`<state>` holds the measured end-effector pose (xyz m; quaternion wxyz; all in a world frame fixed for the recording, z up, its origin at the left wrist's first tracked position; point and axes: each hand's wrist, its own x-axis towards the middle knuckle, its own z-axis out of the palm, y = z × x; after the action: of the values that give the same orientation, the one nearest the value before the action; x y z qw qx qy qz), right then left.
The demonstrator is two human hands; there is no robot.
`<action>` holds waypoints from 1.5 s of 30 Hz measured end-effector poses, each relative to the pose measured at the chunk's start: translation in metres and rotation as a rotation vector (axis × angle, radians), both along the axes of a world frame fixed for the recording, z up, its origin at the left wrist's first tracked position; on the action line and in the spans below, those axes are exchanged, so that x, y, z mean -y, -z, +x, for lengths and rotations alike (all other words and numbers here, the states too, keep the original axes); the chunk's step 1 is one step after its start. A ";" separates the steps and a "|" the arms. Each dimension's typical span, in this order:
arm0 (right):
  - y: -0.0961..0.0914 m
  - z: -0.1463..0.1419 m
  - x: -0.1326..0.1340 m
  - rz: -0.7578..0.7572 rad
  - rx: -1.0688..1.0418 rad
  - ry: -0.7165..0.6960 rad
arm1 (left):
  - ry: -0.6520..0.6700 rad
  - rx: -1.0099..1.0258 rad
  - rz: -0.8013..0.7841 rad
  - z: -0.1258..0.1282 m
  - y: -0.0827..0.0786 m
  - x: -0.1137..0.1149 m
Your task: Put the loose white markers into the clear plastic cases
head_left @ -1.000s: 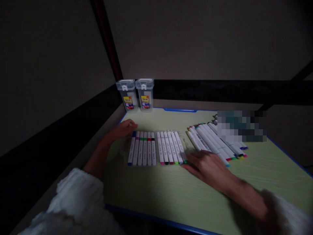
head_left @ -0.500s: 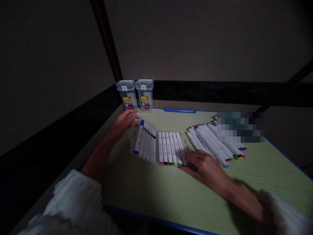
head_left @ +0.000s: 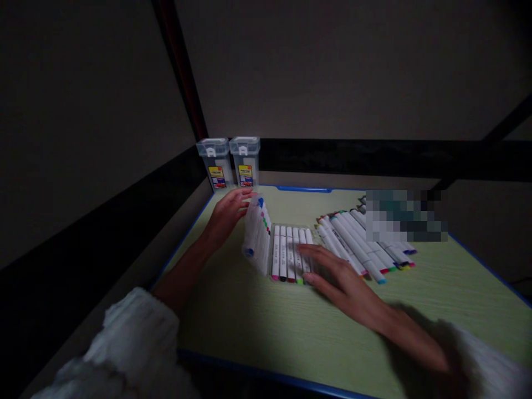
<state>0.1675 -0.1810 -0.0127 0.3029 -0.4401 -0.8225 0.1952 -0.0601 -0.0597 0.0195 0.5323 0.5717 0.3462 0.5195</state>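
A clear plastic marker case lies unfolded on the table, with white markers in a row in its right half. Its left half, also filled with markers with coloured bands, stands tilted steeply up. My left hand is at the outer side of that raised half and holds it up; part of the fingers is hidden behind the plastic. Over the right end of the flat half, my right hand has its fingers apart and nothing in them. Its fingertips are at the markers; whether they touch cannot be told.
Right of the case lies a spread of loose white markers with coloured ends. A blurred-out patch covers something beyond them. Two lidded clear boxes stand at the back left corner of the blue-edged table, close to the wall.
The left half of the case has swung up and rightward with my left hand. My right hand's fingers have spread and come over the markers from the case's right end.
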 end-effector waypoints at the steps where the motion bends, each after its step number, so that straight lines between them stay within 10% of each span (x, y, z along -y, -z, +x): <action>1: -0.001 0.001 0.000 -0.028 -0.033 -0.003 | 0.037 0.030 0.009 0.001 0.001 0.001; 12: 0.000 0.000 0.003 -0.540 -0.679 -0.233 | 0.268 0.040 0.034 0.011 0.005 0.012; 30: -0.006 0.000 -0.010 -0.662 -1.135 0.167 | 0.373 -0.370 0.274 0.020 0.011 0.021; 37: -0.010 0.005 -0.015 -0.595 -0.926 0.416 | 0.334 -0.553 0.324 0.019 0.022 0.017; 45: -0.002 0.024 -0.020 -0.223 -0.144 0.431 | 0.302 -0.674 0.400 0.020 0.032 0.018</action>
<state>0.1914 -0.1607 -0.0106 0.3450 -0.6209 -0.6593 0.2466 -0.0405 -0.0775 -0.0122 0.3379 0.8462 0.3054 0.2767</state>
